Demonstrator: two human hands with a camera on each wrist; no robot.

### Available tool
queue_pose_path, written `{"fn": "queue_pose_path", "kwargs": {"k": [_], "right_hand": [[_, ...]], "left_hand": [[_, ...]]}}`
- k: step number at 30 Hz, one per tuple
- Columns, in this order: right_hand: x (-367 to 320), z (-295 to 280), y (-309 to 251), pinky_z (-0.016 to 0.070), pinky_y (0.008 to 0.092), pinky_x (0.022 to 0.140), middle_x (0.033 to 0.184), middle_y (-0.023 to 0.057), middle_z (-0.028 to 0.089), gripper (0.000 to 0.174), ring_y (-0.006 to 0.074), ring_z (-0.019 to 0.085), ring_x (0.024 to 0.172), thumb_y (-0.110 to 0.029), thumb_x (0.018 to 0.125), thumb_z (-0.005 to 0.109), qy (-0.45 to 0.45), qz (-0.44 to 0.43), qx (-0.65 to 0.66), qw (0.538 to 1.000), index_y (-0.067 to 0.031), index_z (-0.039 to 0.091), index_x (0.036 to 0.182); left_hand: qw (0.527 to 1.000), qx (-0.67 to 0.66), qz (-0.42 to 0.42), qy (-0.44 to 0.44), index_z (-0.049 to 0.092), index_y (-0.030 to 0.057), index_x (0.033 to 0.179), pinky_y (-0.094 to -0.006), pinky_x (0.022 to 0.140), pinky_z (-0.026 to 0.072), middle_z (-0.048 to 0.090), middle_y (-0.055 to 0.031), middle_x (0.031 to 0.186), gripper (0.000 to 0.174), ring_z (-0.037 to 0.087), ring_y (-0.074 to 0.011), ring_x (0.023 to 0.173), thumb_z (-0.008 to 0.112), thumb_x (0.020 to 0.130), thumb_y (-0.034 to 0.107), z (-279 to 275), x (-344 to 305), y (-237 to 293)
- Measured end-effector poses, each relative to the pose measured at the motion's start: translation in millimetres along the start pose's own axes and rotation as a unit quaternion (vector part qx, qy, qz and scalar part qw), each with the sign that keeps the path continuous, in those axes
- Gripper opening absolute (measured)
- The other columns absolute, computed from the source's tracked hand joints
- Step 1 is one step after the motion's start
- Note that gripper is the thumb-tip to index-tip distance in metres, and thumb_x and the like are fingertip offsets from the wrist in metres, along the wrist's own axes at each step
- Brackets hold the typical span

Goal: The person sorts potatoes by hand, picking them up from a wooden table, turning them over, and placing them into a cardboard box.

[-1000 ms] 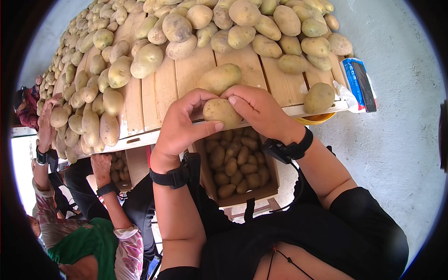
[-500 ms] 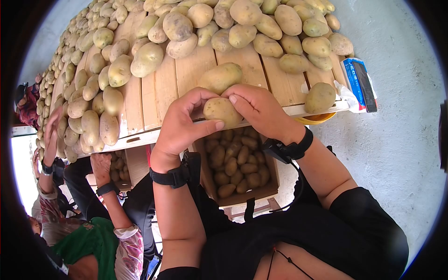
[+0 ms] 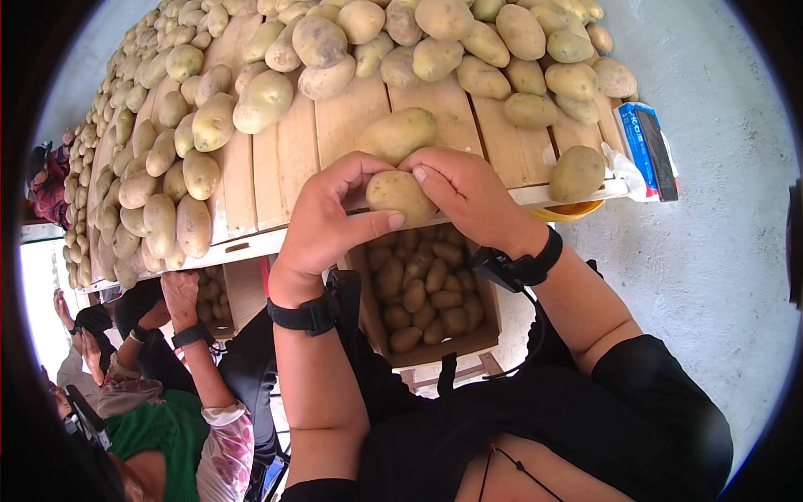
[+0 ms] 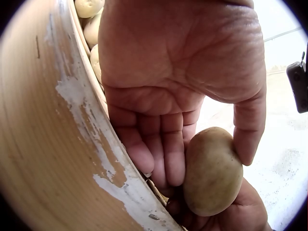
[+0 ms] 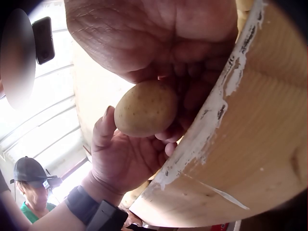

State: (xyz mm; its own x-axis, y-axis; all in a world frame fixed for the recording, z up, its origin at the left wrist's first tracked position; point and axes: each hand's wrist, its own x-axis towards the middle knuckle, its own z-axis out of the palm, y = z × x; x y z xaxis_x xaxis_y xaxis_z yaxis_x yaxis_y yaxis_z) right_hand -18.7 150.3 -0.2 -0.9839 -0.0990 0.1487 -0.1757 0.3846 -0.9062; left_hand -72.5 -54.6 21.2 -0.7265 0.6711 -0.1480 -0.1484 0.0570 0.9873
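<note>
Pinching one potato (image 3: 400,194) between left hand (image 3: 322,222) and right hand (image 3: 473,197), fingers and thumbs of both curled round it. Held just over the near edge of the bench (image 3: 335,125), close in front of a bigger potato (image 3: 400,134) and above an open box (image 3: 435,356) of smaller ones. Probably mid-inspection of this one piece. Setting it down anywhere calls for loosening both thumbs together.
</note>
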Motion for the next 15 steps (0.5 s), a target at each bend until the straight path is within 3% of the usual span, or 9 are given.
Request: {"fn": "queue_pose_path", "kwargs": {"k": [15], "right_hand": [[-0.6,0.8,1.2,0.0490,0.0445,0.072,0.086,0.0204,0.065,0.024,0.0389,0.063,0.080,-0.019,0.096,0.049,0.008,-0.003,-0.008,1.000,0.0000,0.064,0.097]], "left_hand": [[1.000,0.001,-0.002,0.003,0.061,-0.0005,0.114,-0.0279,0.090,0.0491,0.068,-0.0049,0.103,0.040,0.063,-0.0113,0.096,0.077,0.077,-0.001,1.0,0.3,-0.5]]}}
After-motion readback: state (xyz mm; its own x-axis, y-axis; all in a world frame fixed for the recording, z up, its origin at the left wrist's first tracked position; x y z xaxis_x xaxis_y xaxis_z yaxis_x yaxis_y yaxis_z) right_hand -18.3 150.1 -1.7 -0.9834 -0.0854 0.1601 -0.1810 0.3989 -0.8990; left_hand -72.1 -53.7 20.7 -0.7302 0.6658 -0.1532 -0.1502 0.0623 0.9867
